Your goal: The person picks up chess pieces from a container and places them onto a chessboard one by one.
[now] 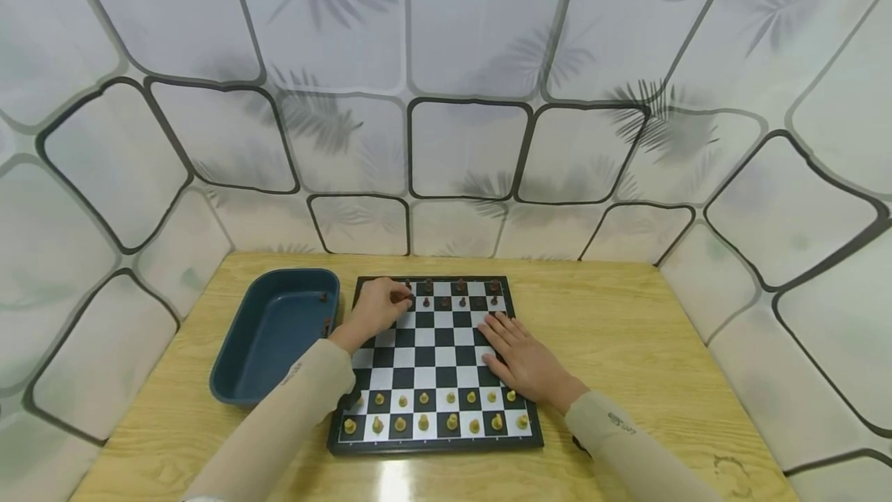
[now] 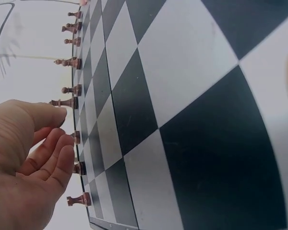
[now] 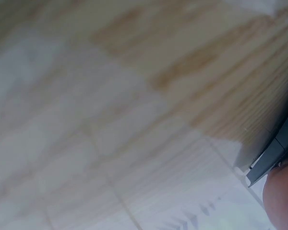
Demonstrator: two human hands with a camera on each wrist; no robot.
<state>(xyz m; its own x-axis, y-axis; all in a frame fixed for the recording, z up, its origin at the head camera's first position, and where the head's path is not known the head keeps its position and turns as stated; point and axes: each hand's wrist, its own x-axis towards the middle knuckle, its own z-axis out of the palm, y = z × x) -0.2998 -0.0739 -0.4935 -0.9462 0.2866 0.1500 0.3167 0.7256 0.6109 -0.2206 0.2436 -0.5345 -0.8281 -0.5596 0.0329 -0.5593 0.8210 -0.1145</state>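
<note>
My left hand [image 1: 376, 307] reaches to the far left of the chessboard [image 1: 423, 356]. Its thumb and fingertips close around a small reddish-brown chess piece [image 2: 75, 137], which they partly cover; it looks like a pawn. Other brown pieces, among them a rook [image 2: 79, 199], stand along the far side in the left wrist view. My right hand [image 1: 526, 359] lies flat on the board's right side, fingers extended. Two rows of yellow pieces [image 1: 423, 423] stand along the near side. The right wrist view catches mostly blurred tabletop and a bit of hand [image 3: 283, 196].
A dark blue plastic bin [image 1: 233, 331] stands left of the board, with several brown pieces [image 1: 326, 325] at its right side. The wooden table [image 1: 592, 308] meets patterned walls [image 1: 460, 149] at the back and both sides.
</note>
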